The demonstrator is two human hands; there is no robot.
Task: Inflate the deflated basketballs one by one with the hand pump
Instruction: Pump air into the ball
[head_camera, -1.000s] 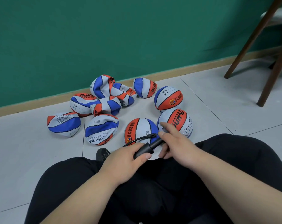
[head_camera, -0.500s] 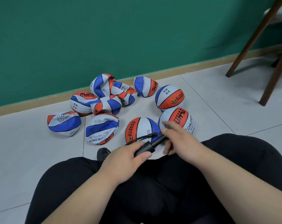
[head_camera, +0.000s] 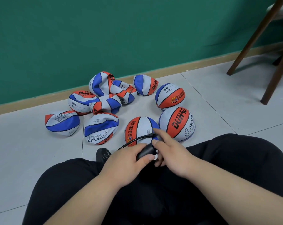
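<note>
Two hands work over the lap of a person sitting on the floor (head_camera: 24, 151) in black trousers. The left hand (head_camera: 126, 163) is wrapped around the one hand pump (head_camera: 145, 152), thumb lying along its black barrel. The right hand (head_camera: 171, 155) is loosely open, index finger stretched forward to the pump's far end, where the thin black hose (head_camera: 134, 140) loops off to the left — compared with half a second ago, that hand has pulled in closer over the barrel, hiding the shaft that showed before.

Just beyond the hands lie nine basketballs, red, white and blue. The nearest ball (head_camera: 139, 129) sits right in front of the pump, touching a rounder ball (head_camera: 178, 124) on its right; a third fairly full one (head_camera: 170, 96) lies behind that. The other six are crumpled flat, spread leftward toward the green wall (head_camera: 105, 30) — none has shifted. Two dark wooden chair legs (head_camera: 251, 43) stand far right.
</note>
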